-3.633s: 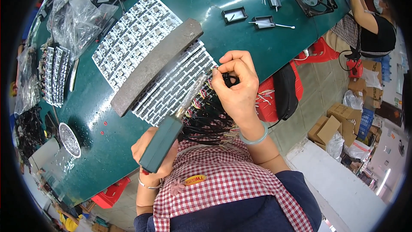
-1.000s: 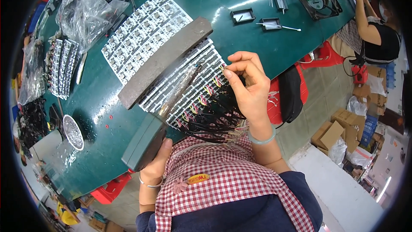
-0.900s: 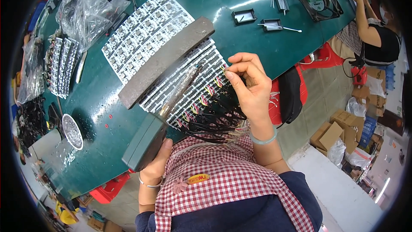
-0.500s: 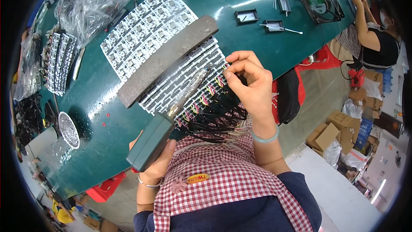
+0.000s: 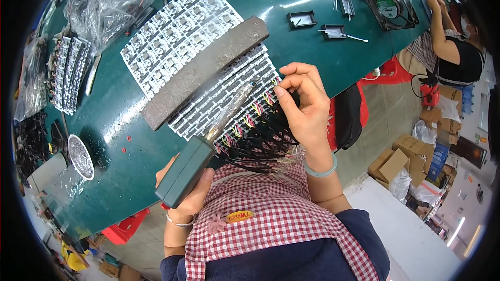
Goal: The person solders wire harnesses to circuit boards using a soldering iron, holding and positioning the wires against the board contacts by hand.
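Observation:
My left hand (image 5: 197, 192) grips a soldering iron with a thick green body (image 5: 182, 169). Its worn metal barrel slants up and right, the tip close to the right end of a circuit board panel (image 5: 208, 106). Along that panel's near edge runs a row of red, yellow and white wires (image 5: 249, 120), continuing into black cables (image 5: 260, 151) that trail toward my apron. My right hand (image 5: 307, 109) has thumb and forefinger pinched on a thin wire at the row's right end. Across the panels lies a heavy grey metal bar (image 5: 208, 70).
Beyond the bar spreads another board panel (image 5: 182, 31). A white cup of metallic bits (image 5: 80, 157) and a plastic bag (image 5: 101, 13) are on the left. Small black cases (image 5: 301, 19) and a fan (image 5: 389, 2) occupy the far right. Another person (image 5: 453, 47) works there.
The view has shifted slightly. Both hands, the soldering iron and the pinched wire keep nearly the same places relative to the panel.

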Demonstrator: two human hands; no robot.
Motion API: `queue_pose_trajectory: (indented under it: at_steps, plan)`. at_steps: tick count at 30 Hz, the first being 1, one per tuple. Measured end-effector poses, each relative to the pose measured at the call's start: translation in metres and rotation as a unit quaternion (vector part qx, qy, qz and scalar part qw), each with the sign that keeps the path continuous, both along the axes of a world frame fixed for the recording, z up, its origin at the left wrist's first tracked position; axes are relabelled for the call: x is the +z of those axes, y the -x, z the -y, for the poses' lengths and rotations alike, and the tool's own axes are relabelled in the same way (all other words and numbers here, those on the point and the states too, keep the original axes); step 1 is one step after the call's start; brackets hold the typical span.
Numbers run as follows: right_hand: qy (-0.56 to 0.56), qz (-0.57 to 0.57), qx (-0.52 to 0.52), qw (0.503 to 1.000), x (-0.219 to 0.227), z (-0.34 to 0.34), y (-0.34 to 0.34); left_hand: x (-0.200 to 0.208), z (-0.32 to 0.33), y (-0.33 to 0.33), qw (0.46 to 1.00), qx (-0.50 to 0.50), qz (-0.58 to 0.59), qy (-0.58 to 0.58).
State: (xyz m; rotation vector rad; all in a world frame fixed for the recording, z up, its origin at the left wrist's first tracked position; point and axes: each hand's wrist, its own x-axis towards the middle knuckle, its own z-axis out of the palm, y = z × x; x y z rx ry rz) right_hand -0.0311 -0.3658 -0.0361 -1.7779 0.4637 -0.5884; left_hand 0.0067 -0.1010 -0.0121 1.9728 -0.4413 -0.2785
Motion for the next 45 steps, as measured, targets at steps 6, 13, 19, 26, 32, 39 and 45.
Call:
queue_pose_trajectory:
  at_steps: [6, 13, 19, 26, 32, 39, 45]
  plan:
    - [0.089, -0.039, 0.021, 0.995, 0.016, -0.001, -0.008, 0.0, 0.003, -0.001, 0.999, -0.022, 0.041, -0.02]
    - [0.12, -0.095, 0.056, 0.987, 0.026, 0.0, -0.014, 0.009, 0.013, -0.009, 0.996, -0.06, 0.061, -0.014]
    - [0.116, -0.095, 0.044, 0.988, 0.025, 0.001, -0.015, 0.012, 0.018, -0.012, 0.994, -0.073, 0.084, 0.015]
    - [0.104, -0.113, 0.041, 0.987, 0.027, 0.001, -0.017, 0.019, 0.02, -0.017, 0.993, -0.099, 0.071, -0.004]
    - [0.101, -0.106, 0.04, 0.988, 0.027, 0.001, -0.017, 0.022, 0.019, -0.02, 0.993, -0.106, 0.039, -0.023]
    - [0.105, -0.107, 0.041, 0.988, 0.024, 0.001, -0.017, 0.027, 0.02, -0.019, 0.992, -0.112, 0.036, -0.04]
    - [0.113, -0.097, 0.04, 0.988, 0.022, -0.001, -0.019, 0.022, 0.011, -0.016, 0.991, -0.106, 0.081, -0.028]
